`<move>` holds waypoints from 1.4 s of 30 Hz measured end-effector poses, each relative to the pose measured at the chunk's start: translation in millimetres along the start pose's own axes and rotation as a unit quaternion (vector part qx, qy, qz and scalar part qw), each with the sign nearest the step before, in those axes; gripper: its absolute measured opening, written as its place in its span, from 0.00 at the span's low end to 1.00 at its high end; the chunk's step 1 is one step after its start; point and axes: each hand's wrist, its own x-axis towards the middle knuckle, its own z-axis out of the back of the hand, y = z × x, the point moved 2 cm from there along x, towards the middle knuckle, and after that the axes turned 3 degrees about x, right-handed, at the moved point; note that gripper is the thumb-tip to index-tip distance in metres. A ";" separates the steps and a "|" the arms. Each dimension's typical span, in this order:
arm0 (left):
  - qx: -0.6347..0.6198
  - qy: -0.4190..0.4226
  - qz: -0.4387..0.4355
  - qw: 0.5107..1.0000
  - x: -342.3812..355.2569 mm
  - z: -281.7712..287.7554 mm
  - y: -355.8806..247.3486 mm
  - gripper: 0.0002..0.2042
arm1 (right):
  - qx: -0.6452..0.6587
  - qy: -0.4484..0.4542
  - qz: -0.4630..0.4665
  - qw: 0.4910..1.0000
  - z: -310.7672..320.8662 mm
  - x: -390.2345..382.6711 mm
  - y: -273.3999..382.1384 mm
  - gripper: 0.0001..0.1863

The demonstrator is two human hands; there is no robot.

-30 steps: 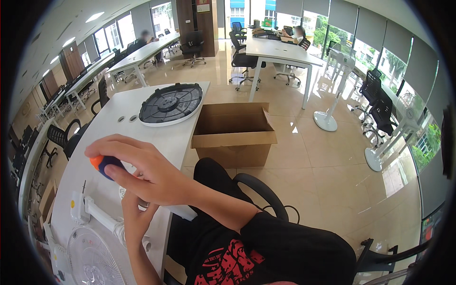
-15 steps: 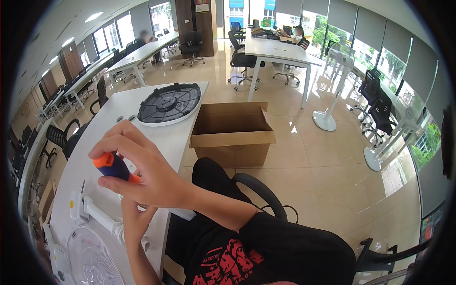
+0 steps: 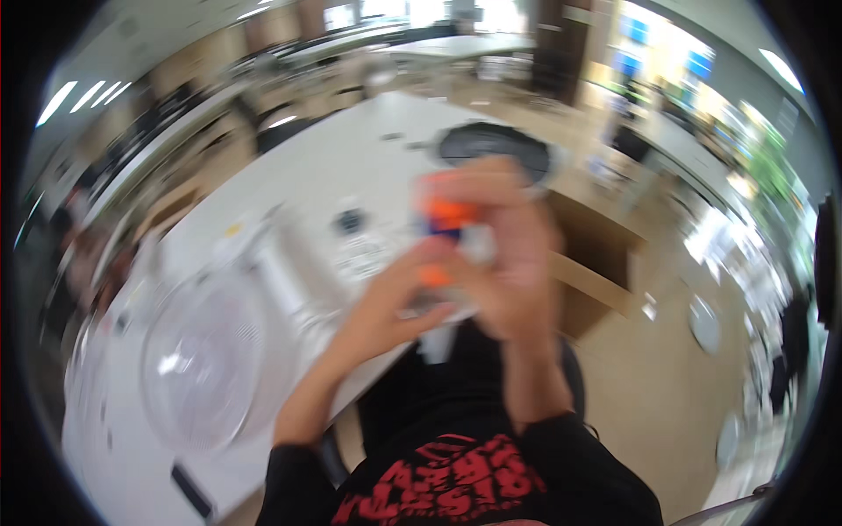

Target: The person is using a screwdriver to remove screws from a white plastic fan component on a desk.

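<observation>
The picture is smeared by motion. My right hand is closed on an orange and dark-blue screwdriver handle over the table's front edge. My left hand is just below and left of it, its fingers curled at something I cannot make out. Nearby on the white table lie a small dark part, small white pieces and a white pole. A translucent round fan grille lies to the left.
A black round base sits at the table's far end. An open cardboard box stands on the floor to the right. Blurred desks, chairs and white fan stands surround me; a dark bar lies at lower left.
My view has swung round, so the table now spreads across the middle and the box sits farther right. My hands with the screwdriver appear more central and upright in the picture.
</observation>
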 end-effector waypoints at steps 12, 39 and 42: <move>-0.012 -0.054 -0.068 0.996 -16.1 -25.2 5.7 0.15 | -0.021 0.075 -0.093 0.993 9.5 -20.1 1.2 0.23; -0.059 -0.054 -0.083 0.993 -4.8 -33.6 15.8 0.15 | -0.041 0.030 -0.096 0.994 51.6 -30.9 -22.7 0.32; -0.059 -0.059 -0.127 0.988 -5.1 -32.2 12.3 0.11 | 0.015 -0.006 -0.100 0.995 25.3 -32.7 -8.3 0.32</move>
